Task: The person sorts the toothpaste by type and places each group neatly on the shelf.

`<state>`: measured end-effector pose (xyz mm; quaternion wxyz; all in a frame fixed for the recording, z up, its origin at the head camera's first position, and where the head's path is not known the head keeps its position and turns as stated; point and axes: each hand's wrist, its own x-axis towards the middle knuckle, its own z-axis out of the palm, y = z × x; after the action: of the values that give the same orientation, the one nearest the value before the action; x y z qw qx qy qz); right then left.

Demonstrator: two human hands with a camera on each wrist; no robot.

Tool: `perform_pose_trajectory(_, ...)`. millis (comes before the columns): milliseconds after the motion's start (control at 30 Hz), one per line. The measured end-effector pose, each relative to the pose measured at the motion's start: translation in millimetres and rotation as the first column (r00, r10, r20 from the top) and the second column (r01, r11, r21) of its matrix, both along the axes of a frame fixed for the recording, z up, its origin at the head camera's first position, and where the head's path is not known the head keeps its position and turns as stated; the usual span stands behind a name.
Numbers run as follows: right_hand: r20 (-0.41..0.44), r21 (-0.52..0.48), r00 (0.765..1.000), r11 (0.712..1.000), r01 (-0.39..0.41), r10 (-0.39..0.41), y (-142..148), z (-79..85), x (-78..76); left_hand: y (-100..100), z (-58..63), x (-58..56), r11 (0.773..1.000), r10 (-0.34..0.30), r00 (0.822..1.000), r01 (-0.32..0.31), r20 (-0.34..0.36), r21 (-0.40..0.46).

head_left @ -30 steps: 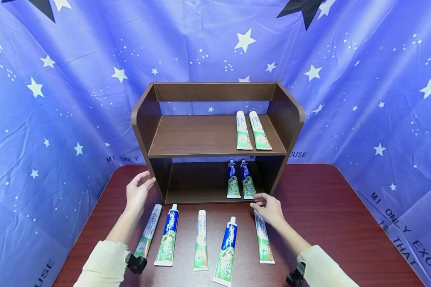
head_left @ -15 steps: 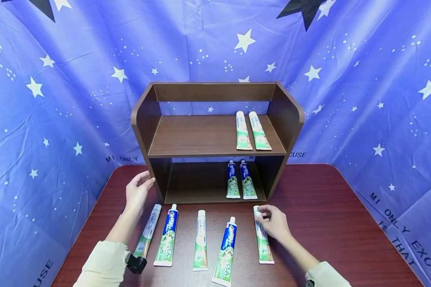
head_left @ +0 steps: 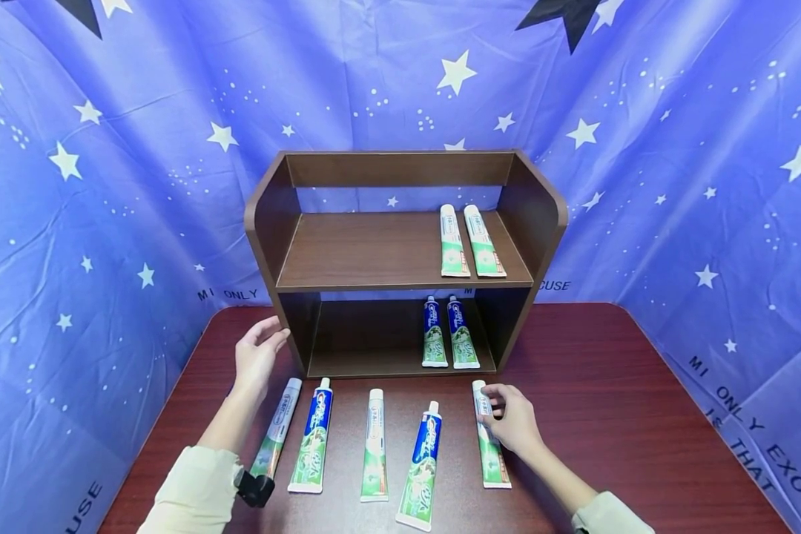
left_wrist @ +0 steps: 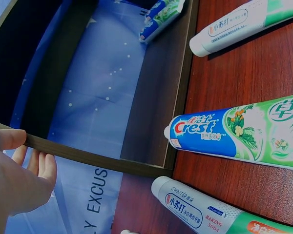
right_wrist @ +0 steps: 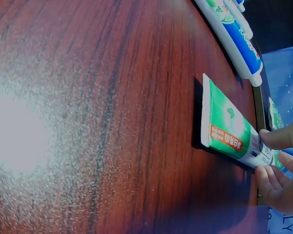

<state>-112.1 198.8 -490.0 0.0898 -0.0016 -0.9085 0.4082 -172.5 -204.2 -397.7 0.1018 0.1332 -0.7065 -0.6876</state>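
Note:
My left hand (head_left: 254, 362) holds the front edge of the left side panel of a brown two-tier shelf (head_left: 403, 288). In the left wrist view, the thumb lies on one side of that panel (left_wrist: 88, 155) and the fingers on the other. On the table in front of the shelf's right end, my right hand (head_left: 515, 421) grips a white and green toothpaste tube (head_left: 494, 461) near its cap end. The right wrist view has thumb and fingers on opposite sides of this tube (right_wrist: 229, 119), its flat end toward the camera.
Two white-green tubes (head_left: 452, 245) lie on the upper tier, and two blue-green Crest tubes (head_left: 463, 343) on the lower. Along the table (head_left: 594, 415) are a white-green tube (head_left: 375, 452), a grey-green one (head_left: 280, 423), and Crest tubes (head_left: 314, 437), (head_left: 420, 467). A starry blue curtain (head_left: 374, 74) hangs behind.
My right hand has left the lower-tier Crest tube at the right and come down onto the white and green tube on the table. The left hand stays on the shelf.

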Motion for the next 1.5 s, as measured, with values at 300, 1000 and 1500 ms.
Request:
perform_pose_trajectory(300,0.012,-0.021,1.0,1.0,0.002,-0.002,-0.6,-2.5,1.4,-0.5,0.7,-0.3,1.0,-0.004,1.0,0.004,0.014,-0.001)
perform_pose_trajectory(1000,0.154,-0.027,0.987,0.998,0.049,-0.044,4.8,1.9,8.9,-0.5,-0.7,-1.9,1.0,-0.005,1.0,0.005,0.001,0.017)
perform_pose_trajectory(1500,0.146,0.104,0.988,0.994,0.039,-0.054,-5.3,2.5,10.2,-0.2,-0.7,-0.8,1.0,-0.001,1.0,0.001,-0.002,0.023)
